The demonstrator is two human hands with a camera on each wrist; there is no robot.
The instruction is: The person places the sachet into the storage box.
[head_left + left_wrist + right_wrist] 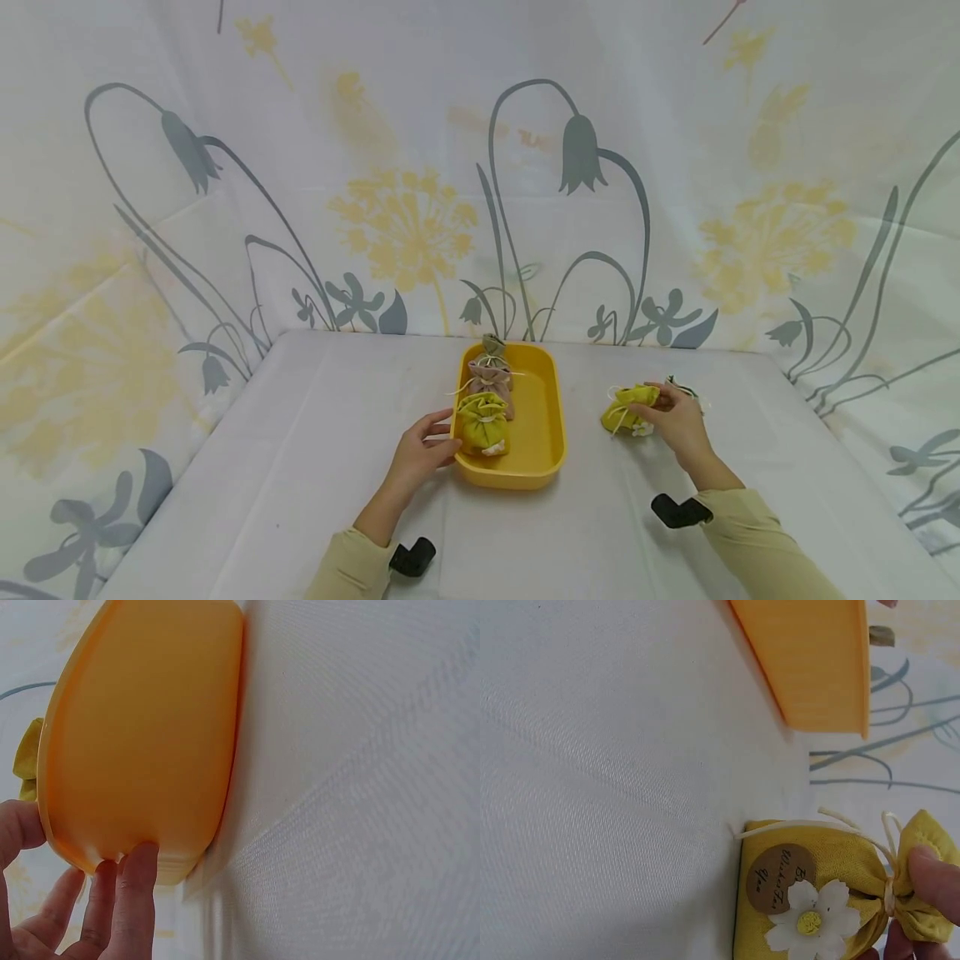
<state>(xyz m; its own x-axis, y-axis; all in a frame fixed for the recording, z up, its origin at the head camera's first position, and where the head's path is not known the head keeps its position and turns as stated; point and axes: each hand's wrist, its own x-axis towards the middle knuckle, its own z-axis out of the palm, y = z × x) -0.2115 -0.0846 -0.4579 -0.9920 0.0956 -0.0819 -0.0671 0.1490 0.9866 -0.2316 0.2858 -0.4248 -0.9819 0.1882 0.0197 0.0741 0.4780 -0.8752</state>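
A yellow tray [536,417] stands on the table with three drawstring pouches along its left side: a yellow-green pouch [482,425] in front, a mauve pouch [491,379] behind it, and a grey-green pouch [492,346] at the far end. My left hand [423,454] holds the tray's near left rim, thumb at the rim and fingers [139,885] against the outer wall. To the right of the tray, my right hand [678,425] pinches the gathered neck of another yellow-green pouch [817,862], which bears a white flower and a round brown label.
Just beyond my right hand lies a further pouch [684,390], mostly hidden, with whitish and dark green parts. A white cloth [300,500] covers the table. Curtains printed with flowers [405,225] hang at the back and sides.
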